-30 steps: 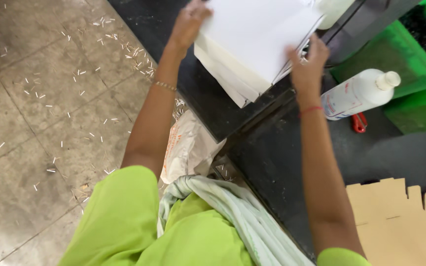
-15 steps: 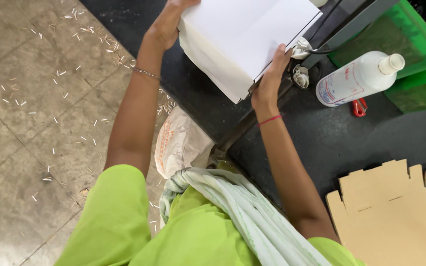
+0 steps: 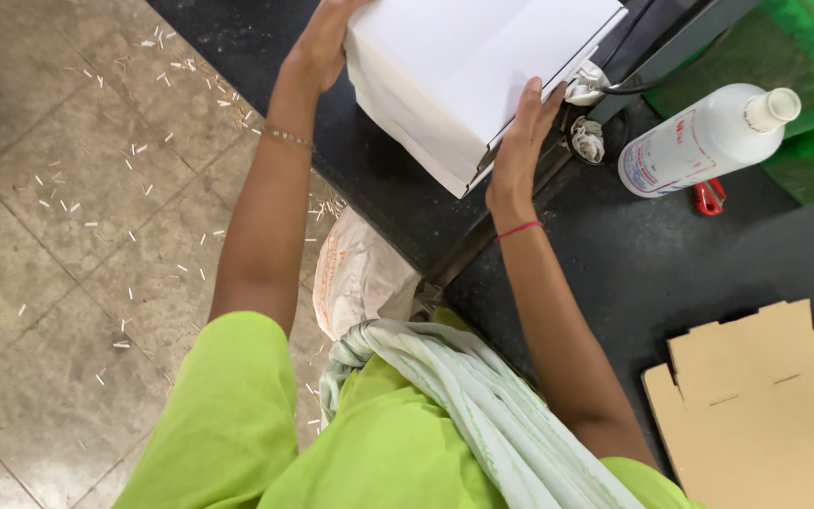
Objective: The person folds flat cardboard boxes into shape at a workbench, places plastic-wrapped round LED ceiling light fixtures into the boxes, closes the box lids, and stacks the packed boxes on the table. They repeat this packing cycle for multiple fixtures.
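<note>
Two bare hands press against opposite sides of a thick stack of white paper sheets that rests on the black counter near its far edge. The left hand lies flat on the stack's left side, its fingers mostly out of view above, so I cannot tell how they sit. The right hand presses the stack's near right edge with fingers straight and together, not curled round anything. Just beside the right hand is a small crumpled white wad. A white plastic bottle lies on its side further right, a red clip touching it. Flat brown cardboard lies on the counter's near right part, well apart from the stack.
</note>
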Action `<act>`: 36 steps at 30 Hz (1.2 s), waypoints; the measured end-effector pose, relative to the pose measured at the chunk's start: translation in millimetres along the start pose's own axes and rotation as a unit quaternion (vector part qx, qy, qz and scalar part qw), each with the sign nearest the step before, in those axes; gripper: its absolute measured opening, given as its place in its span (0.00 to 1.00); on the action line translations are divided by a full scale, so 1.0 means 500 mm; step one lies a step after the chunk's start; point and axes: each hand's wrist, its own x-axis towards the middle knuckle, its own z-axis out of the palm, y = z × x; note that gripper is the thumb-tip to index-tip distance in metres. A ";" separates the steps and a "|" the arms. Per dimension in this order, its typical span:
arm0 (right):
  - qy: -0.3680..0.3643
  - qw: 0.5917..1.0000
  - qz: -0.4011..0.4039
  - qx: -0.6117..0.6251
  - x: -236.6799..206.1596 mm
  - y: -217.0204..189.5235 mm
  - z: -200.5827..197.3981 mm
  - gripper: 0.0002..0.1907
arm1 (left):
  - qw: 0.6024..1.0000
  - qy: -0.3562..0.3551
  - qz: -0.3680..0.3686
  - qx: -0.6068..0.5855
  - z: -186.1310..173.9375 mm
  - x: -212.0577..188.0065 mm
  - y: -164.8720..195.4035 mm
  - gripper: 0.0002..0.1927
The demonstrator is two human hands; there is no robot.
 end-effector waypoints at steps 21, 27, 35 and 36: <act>0.005 0.994 0.108 -0.002 -0.106 0.086 -0.079 0.50 | 0.990 -0.039 -0.122 -0.064 -0.004 -0.054 -0.114 0.28; 0.032 0.994 0.067 -0.074 -0.158 0.112 -0.094 0.47 | 0.984 -0.020 -0.164 -0.060 -0.009 -0.069 -0.138 0.28; 0.064 0.987 0.027 -0.142 -0.164 0.170 -0.100 0.42 | 0.987 -0.051 -0.150 -0.033 -0.016 -0.052 -0.153 0.29; 0.063 0.984 0.017 -0.168 -0.164 0.174 -0.110 0.41 | 0.986 -0.059 -0.151 -0.037 -0.015 -0.058 -0.152 0.28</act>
